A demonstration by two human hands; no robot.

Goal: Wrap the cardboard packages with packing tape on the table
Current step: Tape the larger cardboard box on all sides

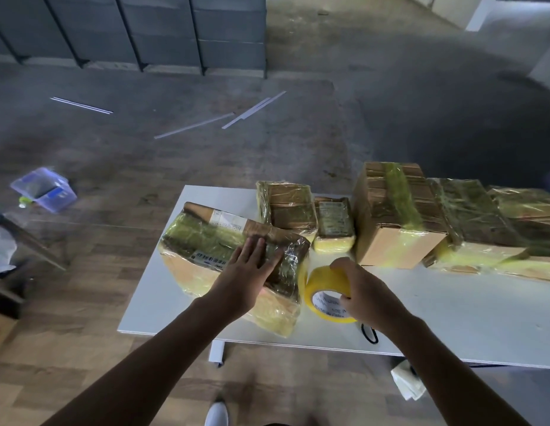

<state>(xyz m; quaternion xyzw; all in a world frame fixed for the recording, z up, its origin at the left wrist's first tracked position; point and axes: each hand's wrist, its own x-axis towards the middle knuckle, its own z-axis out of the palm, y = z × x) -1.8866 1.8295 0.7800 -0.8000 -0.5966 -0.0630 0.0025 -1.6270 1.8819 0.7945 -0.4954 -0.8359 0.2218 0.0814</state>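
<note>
Presses left hand (248, 267), fingers straight, flat onto yellow-taped brown cardboard package (203, 241) at near left corner of white table (452, 318). Grips round yellow packing-tape roll (321, 279) in curled right hand (364, 292), just beside, seemingly touching, that package.

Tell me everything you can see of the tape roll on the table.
The tape roll is a yellow band wound on a white core printed with dark lettering, too blurred to read. It stands on its edge on the white table, beside the wrapped package. The right hand grips it from above, fingers curled over its rim.
</note>
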